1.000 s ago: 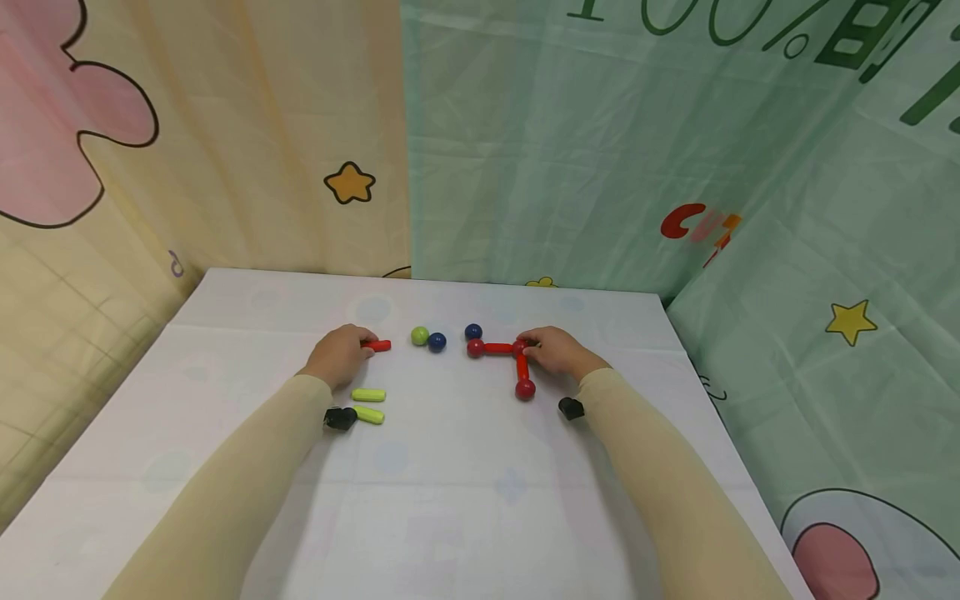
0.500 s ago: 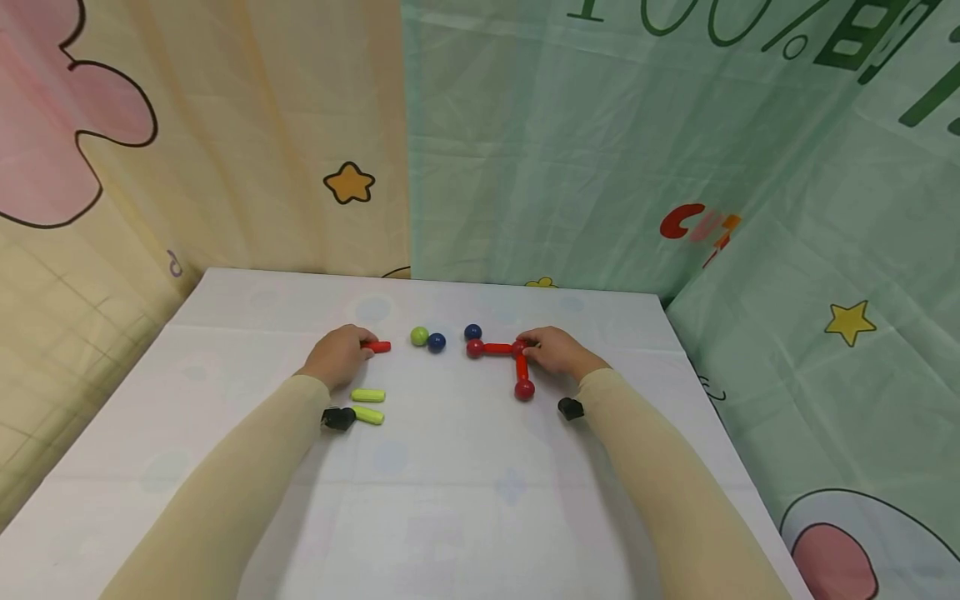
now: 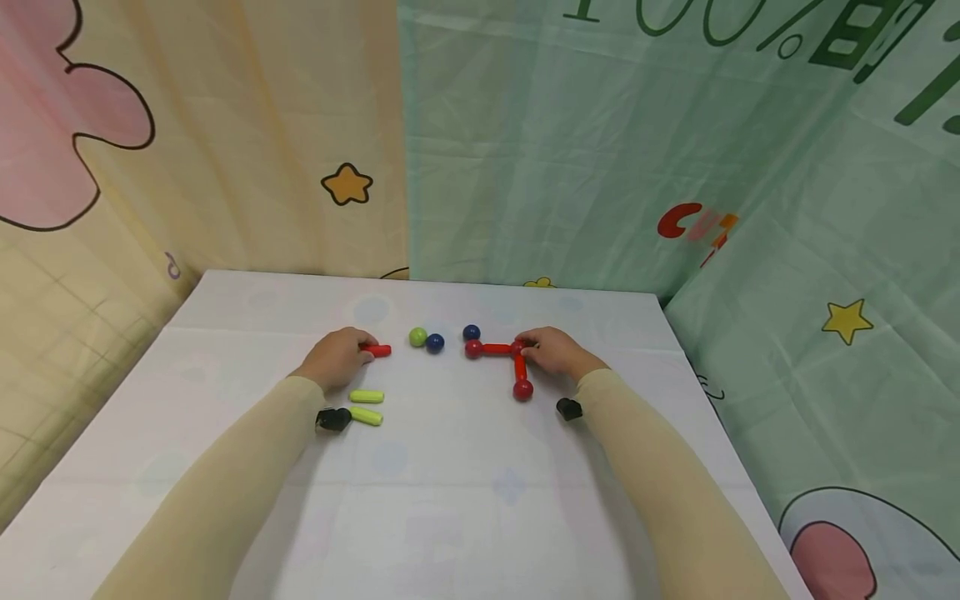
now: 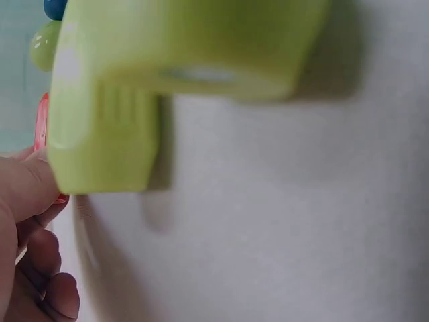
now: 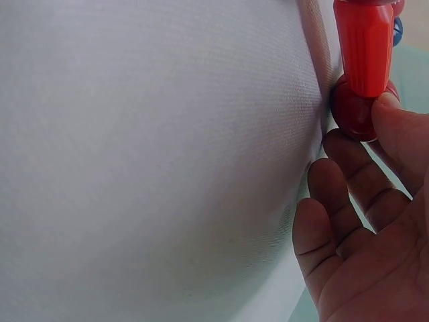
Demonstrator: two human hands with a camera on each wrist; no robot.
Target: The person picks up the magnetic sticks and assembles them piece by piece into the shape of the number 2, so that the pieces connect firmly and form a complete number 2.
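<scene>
My left hand [image 3: 333,358] pinches a short red rod [image 3: 380,351] between thumb and fingers, low over the white table. On the right, my right hand [image 3: 557,350] holds the red ball [image 5: 352,111] at the corner of an L-shaped piece, its thumb against the ball in the right wrist view. From that corner one red rod [image 3: 496,350] runs left to a red ball [image 3: 473,349]. Another red rod [image 3: 521,367] points toward me and ends in a red ball [image 3: 522,390]. The left wrist view shows the held rod partly hidden behind a light-green rod [image 4: 104,144].
Between my hands lie a green ball [image 3: 417,337] and a dark blue ball [image 3: 435,343]. A second blue ball [image 3: 471,332] sits just behind the L-shaped piece. Two light-green rods, one farther [image 3: 367,397] and one nearer [image 3: 367,416], lie by my left wrist. Printed curtains stand behind the table [image 3: 450,517].
My left hand has shifted the red rod very slightly toward me. The right hand stays on the corner ball, and the L-shaped piece looks still.
</scene>
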